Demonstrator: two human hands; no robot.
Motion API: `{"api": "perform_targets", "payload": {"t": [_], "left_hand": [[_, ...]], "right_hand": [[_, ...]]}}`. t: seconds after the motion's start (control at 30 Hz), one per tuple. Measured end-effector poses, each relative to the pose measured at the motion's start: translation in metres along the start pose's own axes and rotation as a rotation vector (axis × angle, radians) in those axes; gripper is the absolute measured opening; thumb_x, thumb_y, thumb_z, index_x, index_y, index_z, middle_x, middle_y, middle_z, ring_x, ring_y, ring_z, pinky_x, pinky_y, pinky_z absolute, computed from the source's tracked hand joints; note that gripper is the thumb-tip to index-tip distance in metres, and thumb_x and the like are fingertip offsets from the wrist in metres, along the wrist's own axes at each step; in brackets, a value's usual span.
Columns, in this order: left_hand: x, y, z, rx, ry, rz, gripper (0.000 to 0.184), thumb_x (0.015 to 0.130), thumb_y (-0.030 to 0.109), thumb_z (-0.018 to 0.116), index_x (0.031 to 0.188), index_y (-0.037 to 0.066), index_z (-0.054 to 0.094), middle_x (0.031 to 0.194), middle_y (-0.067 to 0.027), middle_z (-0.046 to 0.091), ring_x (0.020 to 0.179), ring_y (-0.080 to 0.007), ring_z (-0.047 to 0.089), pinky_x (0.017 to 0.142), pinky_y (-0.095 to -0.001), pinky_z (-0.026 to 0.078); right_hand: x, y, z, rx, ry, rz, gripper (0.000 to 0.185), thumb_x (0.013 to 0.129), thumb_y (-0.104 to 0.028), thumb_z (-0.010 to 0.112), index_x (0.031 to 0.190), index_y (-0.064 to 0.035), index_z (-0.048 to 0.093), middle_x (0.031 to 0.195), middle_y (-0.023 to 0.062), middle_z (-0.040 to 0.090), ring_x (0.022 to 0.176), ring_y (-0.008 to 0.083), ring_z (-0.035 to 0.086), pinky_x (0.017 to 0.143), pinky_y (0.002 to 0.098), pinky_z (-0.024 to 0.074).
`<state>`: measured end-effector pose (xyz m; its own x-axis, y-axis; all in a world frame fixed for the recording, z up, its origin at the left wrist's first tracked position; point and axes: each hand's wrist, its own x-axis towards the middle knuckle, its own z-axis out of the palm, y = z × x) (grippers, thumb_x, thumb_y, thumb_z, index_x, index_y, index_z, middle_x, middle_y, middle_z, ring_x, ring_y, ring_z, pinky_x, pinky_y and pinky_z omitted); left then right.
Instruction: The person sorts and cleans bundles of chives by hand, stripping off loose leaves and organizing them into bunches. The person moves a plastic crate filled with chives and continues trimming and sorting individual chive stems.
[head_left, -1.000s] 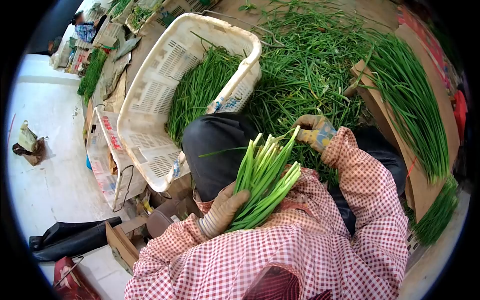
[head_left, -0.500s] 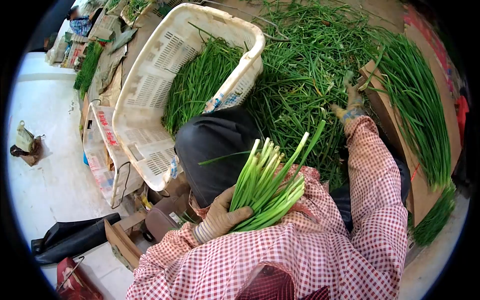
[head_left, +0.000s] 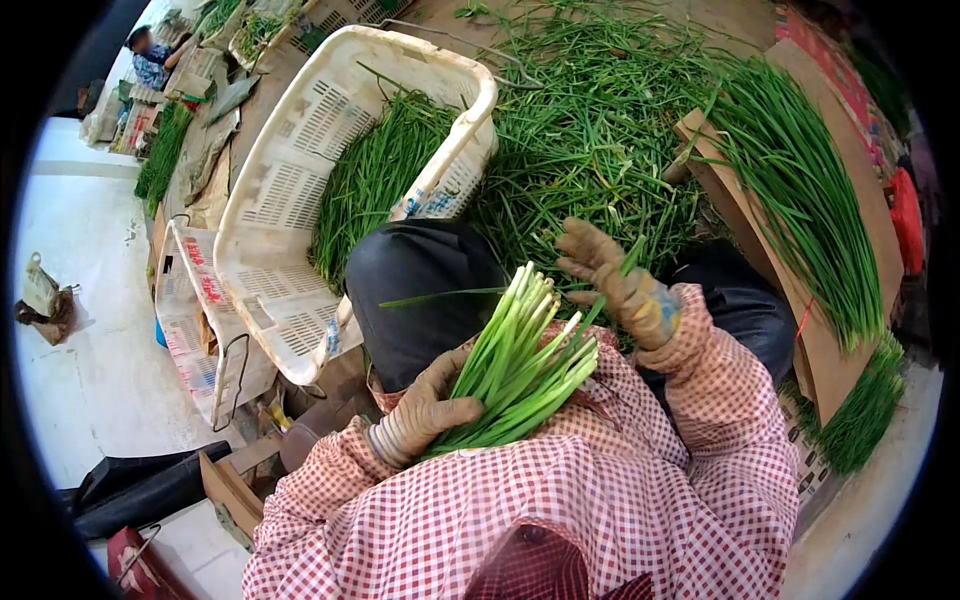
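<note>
My gloved left hand (head_left: 428, 408) is wrapped around a bunch of garlic chives (head_left: 515, 375) in front of my chest, the pale cut ends pointing up and away. One longer chive stalk (head_left: 634, 256) sticks out to the upper right of the bunch. My gloved right hand (head_left: 622, 290) hovers at that stalk, fingers apart and stretched out; whether it touches the stalk I cannot tell. A heap of loose green leaves (head_left: 590, 130) covers the ground beyond my knees.
At the left a white plastic basket (head_left: 285, 200) lies tipped, with chives (head_left: 375, 180) inside. To the right, long chives (head_left: 800, 190) lie on a cardboard sheet (head_left: 850, 110). Another white crate (head_left: 195, 330) stands beside the basket. A person (head_left: 150, 60) sits far off at the upper left.
My right hand has come back from the leaf heap beside the cardboard to the bunch. The left hand keeps its hold on the chives. The view has shifted slightly.
</note>
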<state>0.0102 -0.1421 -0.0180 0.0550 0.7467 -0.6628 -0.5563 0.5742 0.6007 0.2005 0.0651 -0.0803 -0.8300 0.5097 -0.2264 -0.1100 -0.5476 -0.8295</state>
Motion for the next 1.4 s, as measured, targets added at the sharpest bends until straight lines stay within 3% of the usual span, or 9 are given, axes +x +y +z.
{"api": "perform_targets", "payload": {"t": [0.23, 0.33, 0.57, 0.7, 0.8, 0.97, 1.07, 1.17, 1.4], "left_hand": [[0.003, 0.006, 0.012, 0.265, -0.036, 0.093, 0.095, 0.064, 0.025, 0.085, 0.14, 0.002, 0.031, 0.131, -0.0074, 0.048, 0.118, -0.0176, 0.047, 0.104, -0.0325, 0.034], [0.001, 0.005, 0.013, 0.288, 0.003, 0.107, 0.096, 0.064, 0.023, 0.085, 0.14, 0.001, 0.031, 0.13, -0.0074, 0.049, 0.117, -0.0172, 0.047, 0.103, -0.0324, 0.035], [-0.011, -0.004, 0.0, 0.15, 0.058, 0.08, 0.087, 0.067, 0.012, 0.083, 0.138, 0.001, 0.035, 0.134, -0.009, 0.047, 0.122, -0.0196, 0.045, 0.105, -0.0334, 0.035], [-0.026, -0.019, -0.015, 0.147, 0.155, 0.178, 0.087, 0.066, 0.013, 0.084, 0.138, 0.001, 0.036, 0.128, -0.0087, 0.053, 0.116, -0.0192, 0.05, 0.101, -0.0338, 0.039], [-0.034, -0.025, -0.021, 0.076, 0.184, 0.259, 0.082, 0.066, 0.013, 0.084, 0.135, 0.002, 0.04, 0.124, -0.008, 0.055, 0.112, -0.019, 0.052, 0.099, -0.0339, 0.04], [-0.032, -0.027, -0.023, 0.05, 0.209, 0.349, 0.077, 0.067, 0.011, 0.083, 0.132, 0.002, 0.043, 0.116, -0.0078, 0.059, 0.104, -0.0184, 0.057, 0.093, -0.0335, 0.045], [-0.026, -0.02, -0.015, 0.01, 0.251, 0.307, 0.073, 0.066, 0.011, 0.082, 0.129, 0.002, 0.046, 0.113, -0.0072, 0.061, 0.101, -0.017, 0.058, 0.09, -0.0324, 0.046], [-0.022, -0.015, -0.009, 0.006, 0.264, 0.308, 0.073, 0.066, 0.01, 0.082, 0.129, 0.002, 0.047, 0.113, -0.0071, 0.061, 0.1, -0.017, 0.058, 0.09, -0.0323, 0.046], [-0.016, 0.003, -0.009, 0.38, 0.209, 0.36, 0.077, 0.07, 0.012, 0.079, 0.135, 0.004, 0.038, 0.123, -0.0081, 0.055, 0.113, -0.0177, 0.051, 0.1, -0.0333, 0.039]], "right_hand": [[-0.029, -0.022, 0.013, 0.105, 0.007, 0.148, 0.046, 0.094, -0.037, 0.055, 0.129, -0.0062, 0.052, 0.128, 0.0066, 0.051, 0.115, 0.0192, 0.051, 0.096, 0.0333, 0.0426], [-0.019, -0.014, 0.013, 0.037, 0.027, -0.047, 0.034, 0.093, -0.035, 0.058, 0.1, -0.003, 0.065, 0.102, 0.0095, 0.064, 0.097, 0.019, 0.061, 0.087, 0.0313, 0.0494], [0.036, -0.04, -0.069, -0.229, 0.448, -0.356, 0.028, 0.094, -0.03, 0.056, 0.101, -0.0047, 0.064, 0.086, 0.005, 0.068, 0.076, 0.0151, 0.064, 0.064, 0.0243, 0.051], [0.05, -0.026, -0.112, -1.067, 0.814, -0.254, 0.032, 0.095, -0.038, 0.051, 0.102, -0.0096, 0.063, 0.077, 0.0045, 0.067, 0.073, 0.02, 0.062, 0.067, 0.0357, 0.0491], [0.055, -0.014, -0.124, -1.58, 0.348, 0.733, 0.039, 0.096, -0.026, 0.047, 0.125, -0.001, 0.049, 0.113, 0.0142, 0.063, 0.098, 0.0301, 0.061, 0.082, 0.0389, 0.048], [0.03, -0.02, -0.093, -1.71, 0.286, 0.468, 0.08, 0.079, -0.032, 0.07, 0.142, -0.0047, 0.03, 0.148, 0.0173, 0.028, 0.139, 0.0322, 0.023, 0.111, 0.0381, 0.0284], [-0.006, -0.025, -0.044, -0.689, -0.211, 0.276, 0.109, 0.068, -0.052, 0.075, 0.147, -0.0061, 0.016, 0.151, 0.0185, 0.021, 0.14, 0.0336, 0.019, 0.112, 0.0475, 0.0212], [-0.031, 0.031, 0.018, 0.276, -0.439, -0.028, 0.099, 0.076, -0.034, 0.077, 0.147, -0.0049, 0.014, 0.148, 0.019, 0.027, 0.134, 0.0325, 0.034, 0.108, 0.0467, 0.0327], [-0.015, 0.019, 0.083, 0.472, 0.054, 0.024, 0.052, 0.092, -0.034, 0.059, 0.13, -0.0023, 0.043, 0.121, 0.0132, 0.057, 0.105, 0.023, 0.059, 0.085, 0.0354, 0.0521]]}}
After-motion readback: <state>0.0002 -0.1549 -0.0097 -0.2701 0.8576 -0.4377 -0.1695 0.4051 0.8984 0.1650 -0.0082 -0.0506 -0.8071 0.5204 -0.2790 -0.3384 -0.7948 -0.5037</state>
